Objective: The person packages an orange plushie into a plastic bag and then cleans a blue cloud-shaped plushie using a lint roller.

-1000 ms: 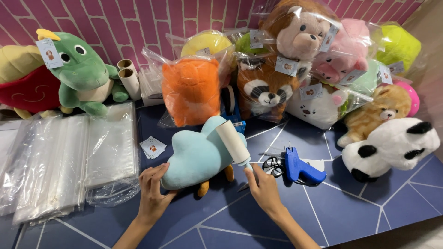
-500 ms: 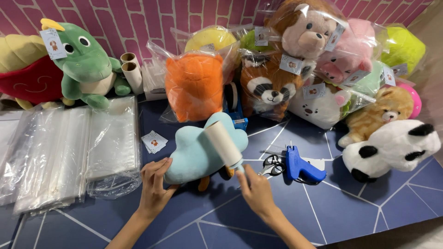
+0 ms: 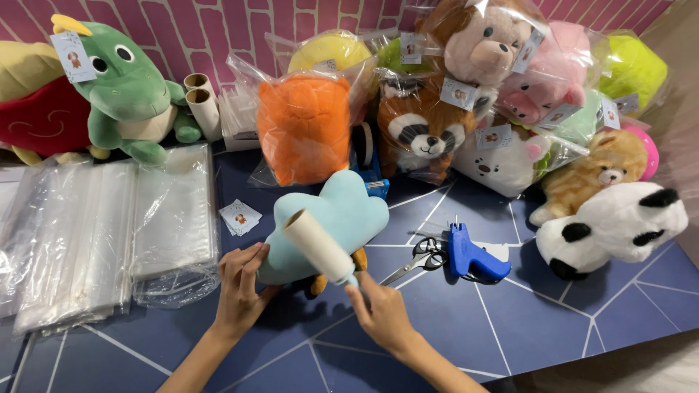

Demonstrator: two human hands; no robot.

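A light blue plush toy (image 3: 342, 215) with small orange feet lies on the dark blue tabletop (image 3: 466, 320). My left hand (image 3: 240, 284) grips its lower left side. My right hand (image 3: 382, 309) holds the handle of a lint roller (image 3: 317, 246), whose cream roll rests across the front of the plush. A plush in an orange bag (image 3: 306, 127) stands just behind.
Stacks of clear plastic bags (image 3: 102, 233) lie at left, small tag cards (image 3: 240, 217) beside them. Scissors (image 3: 411, 258) and a blue tagging gun (image 3: 470, 255) lie at right. Bagged plush toys line the back; a panda plush (image 3: 619, 225) sits at right, a green dinosaur (image 3: 127, 94) at left.
The lint roller has rolled down and leftward across the blue plush, from its upper right toward its middle. My left hand keeps hold of the plush.
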